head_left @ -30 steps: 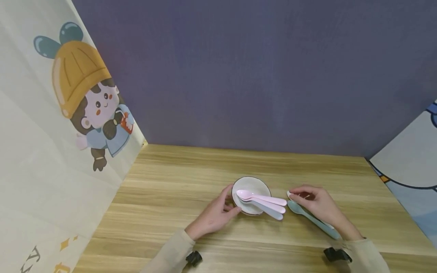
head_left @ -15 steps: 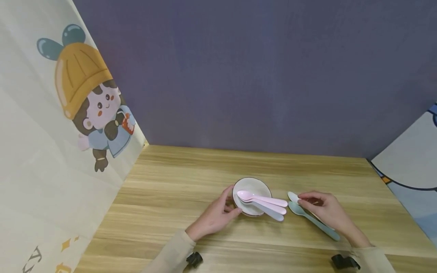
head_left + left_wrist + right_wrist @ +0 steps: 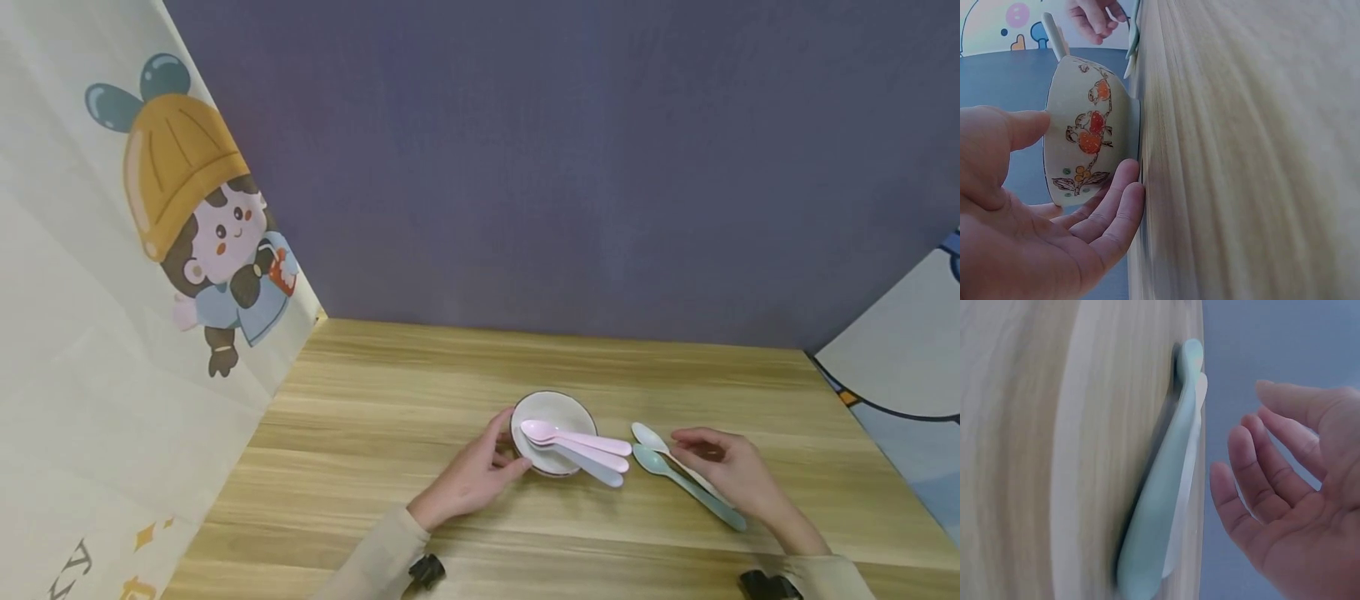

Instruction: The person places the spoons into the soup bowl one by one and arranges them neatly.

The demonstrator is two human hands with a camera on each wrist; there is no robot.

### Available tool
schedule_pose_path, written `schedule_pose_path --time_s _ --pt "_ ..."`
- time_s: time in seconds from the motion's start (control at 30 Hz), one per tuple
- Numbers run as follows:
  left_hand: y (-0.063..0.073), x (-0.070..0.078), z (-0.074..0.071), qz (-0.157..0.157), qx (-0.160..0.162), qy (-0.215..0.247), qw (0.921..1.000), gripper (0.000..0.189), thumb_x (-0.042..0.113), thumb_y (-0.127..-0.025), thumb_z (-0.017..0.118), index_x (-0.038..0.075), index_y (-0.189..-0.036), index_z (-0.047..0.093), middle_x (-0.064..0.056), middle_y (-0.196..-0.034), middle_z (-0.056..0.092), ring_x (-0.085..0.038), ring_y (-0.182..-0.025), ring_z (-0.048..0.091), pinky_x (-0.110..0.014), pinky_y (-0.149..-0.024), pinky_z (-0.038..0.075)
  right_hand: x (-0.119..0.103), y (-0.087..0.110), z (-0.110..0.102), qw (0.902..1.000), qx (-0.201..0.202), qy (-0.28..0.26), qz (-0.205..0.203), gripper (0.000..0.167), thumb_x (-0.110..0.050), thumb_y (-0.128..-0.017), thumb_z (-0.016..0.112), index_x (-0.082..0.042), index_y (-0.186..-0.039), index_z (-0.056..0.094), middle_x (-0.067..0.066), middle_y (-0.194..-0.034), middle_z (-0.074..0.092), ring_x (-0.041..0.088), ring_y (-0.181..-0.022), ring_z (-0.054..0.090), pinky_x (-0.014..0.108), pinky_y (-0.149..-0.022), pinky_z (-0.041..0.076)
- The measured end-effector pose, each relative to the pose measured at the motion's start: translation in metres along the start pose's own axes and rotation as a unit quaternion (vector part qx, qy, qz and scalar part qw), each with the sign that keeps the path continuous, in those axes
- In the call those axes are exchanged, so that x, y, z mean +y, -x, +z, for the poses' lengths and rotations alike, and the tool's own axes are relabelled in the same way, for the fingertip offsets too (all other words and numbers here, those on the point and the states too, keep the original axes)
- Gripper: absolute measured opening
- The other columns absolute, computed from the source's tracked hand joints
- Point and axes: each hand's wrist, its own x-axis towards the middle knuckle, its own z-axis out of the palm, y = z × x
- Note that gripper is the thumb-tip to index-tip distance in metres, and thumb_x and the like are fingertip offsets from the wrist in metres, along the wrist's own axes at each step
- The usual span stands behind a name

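While the left hand (image 3: 472, 472) holds the bowl (image 3: 566, 407), the right hand (image 3: 738, 477), loosely curved and gripping nothing, is nearer the white spoon (image 3: 648, 437), hanging just right of it; that spoon lies on the table (image 3: 420, 375) beside the green spoon (image 3: 696, 493), slanting from far left to near right.

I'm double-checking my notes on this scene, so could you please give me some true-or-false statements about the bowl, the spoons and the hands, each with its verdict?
1. The left hand holds the bowl. True.
2. The bowl lies upside down. False: it stands upright.
3. The white spoon and green spoon lie on the table. True.
4. All spoons in the bowl are pink. False: two pink spoons and a grey spoon rest there.
5. The right hand holds no spoon. True.
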Motion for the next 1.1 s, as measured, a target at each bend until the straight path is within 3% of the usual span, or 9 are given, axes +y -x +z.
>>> schedule_pose_path --time_s 0.53,0.8,1.1 --pt "0.0 -0.001 0.001 0.001 -0.002 -0.002 1.0 0.082 0.034 -0.104 0.071 0.018 -0.17 0.025 -0.019 -0.148 0.06 -0.018 -0.104 0.072 -0.025 -0.083 0.06 0.014 0.005 -0.007 0.9977 -0.031 0.048 0.037 0.029 -0.022 -0.095 0.083 -0.004 -0.117 0.08 0.012 -0.11 0.082 -0.007 -0.085 0.067 0.021 -0.073 0.058" --pt "-0.001 -0.002 0.001 0.003 -0.003 -0.004 1.0 0.082 0.034 -0.104 0.07 0.018 -0.17 0.024 -0.021 -0.149 0.06 -0.02 -0.106 0.073 -0.027 -0.086 0.061 0.018 0.008 -0.004 0.9972 -0.029 0.06 0.035 0.019 -0.02 -0.093 0.085 -0.008 -0.108 0.082 0.005 -0.099 0.081 -0.005 -0.08 0.067 0.021 -0.07 0.058" --pt "-0.001 -0.001 0.001 0.004 0.0 -0.009 0.9999 0.081 0.034 -0.104 0.07 0.017 -0.17 0.025 -0.021 -0.148 0.061 -0.021 -0.107 0.074 -0.028 -0.088 0.062 0.018 0.01 -0.005 0.9955 -0.048 0.067 0.046 0.028 -0.025 -0.093 0.085 -0.005 -0.112 0.08 0.0 -0.092 0.079 -0.002 -0.077 0.066 0.022 -0.068 0.055"
